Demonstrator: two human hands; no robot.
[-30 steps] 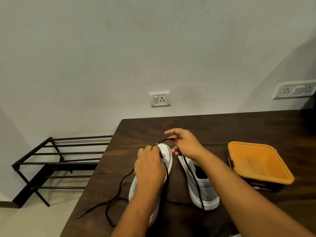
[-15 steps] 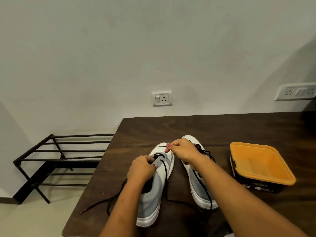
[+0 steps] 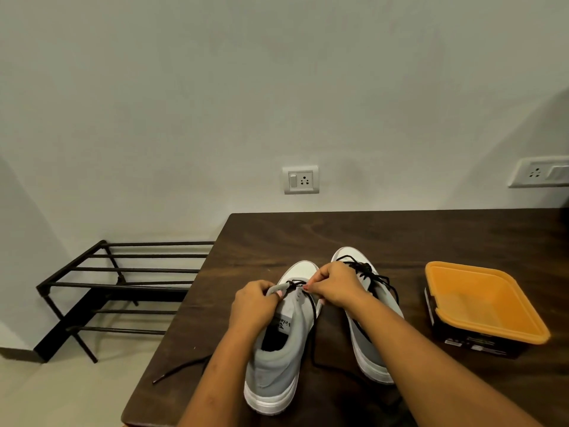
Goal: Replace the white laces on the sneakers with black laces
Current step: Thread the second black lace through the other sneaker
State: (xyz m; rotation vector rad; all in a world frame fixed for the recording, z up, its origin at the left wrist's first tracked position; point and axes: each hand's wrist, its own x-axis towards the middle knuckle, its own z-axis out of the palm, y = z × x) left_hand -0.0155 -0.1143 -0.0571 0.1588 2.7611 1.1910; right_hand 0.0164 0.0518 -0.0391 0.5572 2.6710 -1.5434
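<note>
Dark table point(image 3: 400, 235) holds left sneaker point(image 3: 271, 371), right sneaker point(image 3: 348, 252), trailing black lace point(image 3: 178, 369), orange tub point(image 3: 480, 303).

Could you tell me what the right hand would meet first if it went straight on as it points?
Probably the left hand, gripping the left sneaker at its tongue, just beyond the black lace the right hand pinches.

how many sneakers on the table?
2. Left sneaker at the table's front, left hand gripping it, right hand pinching its black lace; right sneaker beside it. None apparently hidden.
</note>
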